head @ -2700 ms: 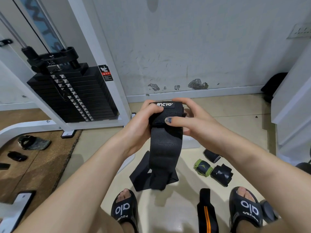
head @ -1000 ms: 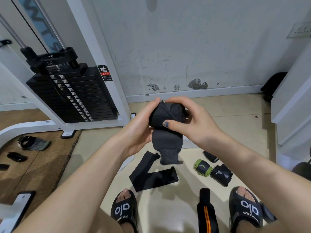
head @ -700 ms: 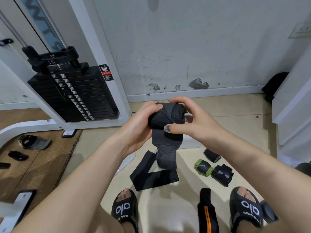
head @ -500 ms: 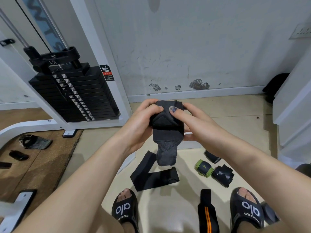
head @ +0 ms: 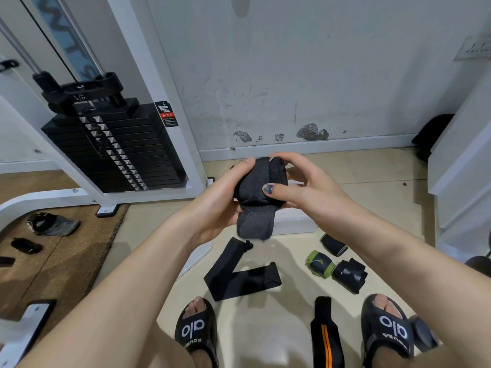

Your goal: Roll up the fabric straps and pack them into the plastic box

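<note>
Against the scuffed white wall (head: 305, 75) at the left stands one weight stack (head: 114, 147) in its white frame. Below the hands, a white plastic box (head: 293, 221) sits on the tiled floor (head: 265, 328), mostly hidden behind the roll and the right forearm; what lies in it cannot be seen. A flat white lid-like panel (head: 198, 254) shows just under the left forearm.

Five straps lie on the floor: one black strap (head: 241, 274) lying loose in a V near the left sandal, one black strap with an orange stripe (head: 326, 338) between the two sandals (head: 196, 330), and three rolled ones beside the right forearm, namely a green-edged roll (head: 318, 262), a black roll (head: 349, 274) touching it, and a dark roll (head: 333, 244) just behind.

A sixth, the black fabric strap (head: 261, 185), is held above the box, almost fully rolled, a short tail hanging down. Left hand (head: 225, 203) cups and grips the roll from its left side, fingers curled beneath. Right hand (head: 310, 187) pinches it, thumb on the near face, fingers curved over the top.
</note>
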{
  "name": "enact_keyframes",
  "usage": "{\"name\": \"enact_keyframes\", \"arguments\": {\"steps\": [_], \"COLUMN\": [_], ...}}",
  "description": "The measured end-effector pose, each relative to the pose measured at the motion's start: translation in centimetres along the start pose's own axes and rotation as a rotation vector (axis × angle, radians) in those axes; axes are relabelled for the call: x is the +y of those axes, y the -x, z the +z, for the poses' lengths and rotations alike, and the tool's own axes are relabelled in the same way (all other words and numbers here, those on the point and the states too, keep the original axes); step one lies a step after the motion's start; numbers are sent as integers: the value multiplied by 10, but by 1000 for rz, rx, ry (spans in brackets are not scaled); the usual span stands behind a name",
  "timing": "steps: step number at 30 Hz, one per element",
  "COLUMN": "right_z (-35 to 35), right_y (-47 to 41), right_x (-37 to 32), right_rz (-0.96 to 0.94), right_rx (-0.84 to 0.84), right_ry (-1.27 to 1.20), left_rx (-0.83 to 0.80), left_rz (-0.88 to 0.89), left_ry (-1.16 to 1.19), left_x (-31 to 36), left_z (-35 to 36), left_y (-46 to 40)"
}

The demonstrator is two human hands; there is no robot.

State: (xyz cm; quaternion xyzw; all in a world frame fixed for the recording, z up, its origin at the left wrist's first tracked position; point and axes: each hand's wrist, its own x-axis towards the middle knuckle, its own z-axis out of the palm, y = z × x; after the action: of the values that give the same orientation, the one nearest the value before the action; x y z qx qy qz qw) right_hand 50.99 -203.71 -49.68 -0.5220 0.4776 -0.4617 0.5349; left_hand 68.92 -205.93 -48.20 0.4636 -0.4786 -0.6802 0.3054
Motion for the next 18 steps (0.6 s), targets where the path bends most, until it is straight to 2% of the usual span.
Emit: {"name": "enact_keyframes", "arguments": {"steps": [3,7,12,18], "right_z": [2,5,16,21], "right_y": [-1,1,6,9], "right_x": [0,0,2,-4], "right_rz": [16,202,304,223], "right_rx": [-1,1,16,102], "right_ry": [-55,-163,-136,-132], "left_rx": [30,139,246,283], "left_rz": [27,97,202,286], "left_ry": [93,216,111,1], "left_x": [2,2,4,-1], "left_z": [-1,-5,-6,-7], "left_y": [0,-6,-6,-12]}}
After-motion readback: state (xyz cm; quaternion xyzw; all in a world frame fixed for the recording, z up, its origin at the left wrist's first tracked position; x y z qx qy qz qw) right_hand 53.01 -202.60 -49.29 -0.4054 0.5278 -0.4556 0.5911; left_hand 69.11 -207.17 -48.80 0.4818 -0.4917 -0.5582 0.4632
